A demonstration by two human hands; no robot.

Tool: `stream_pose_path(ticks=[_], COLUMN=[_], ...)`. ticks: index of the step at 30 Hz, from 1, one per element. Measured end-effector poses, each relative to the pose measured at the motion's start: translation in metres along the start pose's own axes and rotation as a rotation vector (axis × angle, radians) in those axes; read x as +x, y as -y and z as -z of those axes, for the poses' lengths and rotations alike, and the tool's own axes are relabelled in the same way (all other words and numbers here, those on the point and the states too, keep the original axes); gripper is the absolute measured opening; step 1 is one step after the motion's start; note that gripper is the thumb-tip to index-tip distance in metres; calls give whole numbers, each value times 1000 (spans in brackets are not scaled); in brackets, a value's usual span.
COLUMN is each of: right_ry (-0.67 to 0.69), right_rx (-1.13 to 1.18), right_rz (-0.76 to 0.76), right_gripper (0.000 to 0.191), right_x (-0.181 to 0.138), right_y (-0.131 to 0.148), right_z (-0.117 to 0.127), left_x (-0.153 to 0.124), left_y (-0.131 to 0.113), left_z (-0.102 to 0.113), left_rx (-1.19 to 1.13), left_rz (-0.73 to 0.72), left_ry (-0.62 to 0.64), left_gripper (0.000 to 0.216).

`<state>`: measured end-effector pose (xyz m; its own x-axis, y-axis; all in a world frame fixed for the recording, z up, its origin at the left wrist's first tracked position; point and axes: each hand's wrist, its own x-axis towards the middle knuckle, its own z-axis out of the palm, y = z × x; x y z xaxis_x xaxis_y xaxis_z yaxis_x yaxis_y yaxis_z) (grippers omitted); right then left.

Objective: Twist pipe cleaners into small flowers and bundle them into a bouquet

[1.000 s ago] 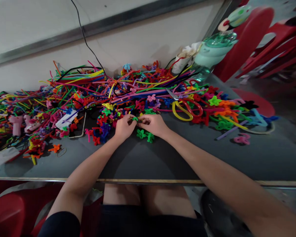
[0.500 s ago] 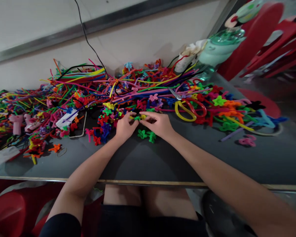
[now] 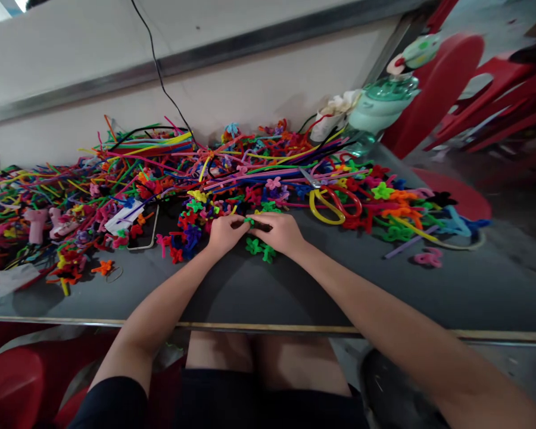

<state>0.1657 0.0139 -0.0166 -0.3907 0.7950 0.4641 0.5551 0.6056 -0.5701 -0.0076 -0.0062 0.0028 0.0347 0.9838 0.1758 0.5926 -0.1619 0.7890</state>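
Note:
My left hand and my right hand meet over the table, thumbs and fingertips pinched together. Between them is a small green pipe cleaner piece, mostly covered by my fingers; its exact shape is hard to make out. Just below my right hand lie green pipe cleaner flowers on the dark tabletop. To the left of my left hand sits a cluster of red and blue pipe cleaner flowers. Yellow and green pieces lie beyond my hands.
A long heap of coloured pipe cleaners runs along the wall. Scissors with yellow and red handles lie on its right part. A phone is at left. A green bottle and a paper cup stand at back right.
The camera view has shifted slightly. Both hands stay pinched together, with the fingertips a little closer around the green piece.

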Motion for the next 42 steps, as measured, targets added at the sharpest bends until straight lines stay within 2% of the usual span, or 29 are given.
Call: stream_pose_path(ticks=[5, 9, 12, 15, 19, 22, 27, 30, 34, 39, 42], right_ry=[-37, -52, -80, -87, -75, -71, -77, -62, -46, -51, -39], right_rx=[10, 25, 53, 92, 70, 73, 221, 274, 309, 182, 171], right_rz=[-32, -40, -61, -79, -78, -82, -111, -137, -147, -109, -84], right_gripper=[27, 26, 23, 22, 19, 21, 54, 61, 56, 42, 40], right_x=[1, 1, 2, 3, 3, 3, 3, 5, 7, 5, 3], right_y=[-1, 0, 1, 1, -2, -1, 3, 0, -4, 4, 8], right_z=[-2, 1, 3, 5, 4, 4, 5, 4, 4, 8, 9], left_x=[5, 5, 3, 1, -1, -2, -1, -2, -3, -2, 1], left_y=[5, 11, 12, 9, 7, 6, 5, 4, 3, 5, 7], left_z=[-1, -4, -4, -2, -2, -3, -3, -3, -3, -5, -5], left_rx=[-17, -171, -262, -230, -150, -117, -155, -207, -230, -271, -288], left_rz=[6, -22, -28, -87, -205, -210, -126, -129, -149, -109, -71], left_ry=[80, 91, 76, 78, 98, 78, -51, -56, -12, -77, -79], left_gripper=[16, 18, 33, 49, 38, 33, 28, 28, 27, 30, 31])
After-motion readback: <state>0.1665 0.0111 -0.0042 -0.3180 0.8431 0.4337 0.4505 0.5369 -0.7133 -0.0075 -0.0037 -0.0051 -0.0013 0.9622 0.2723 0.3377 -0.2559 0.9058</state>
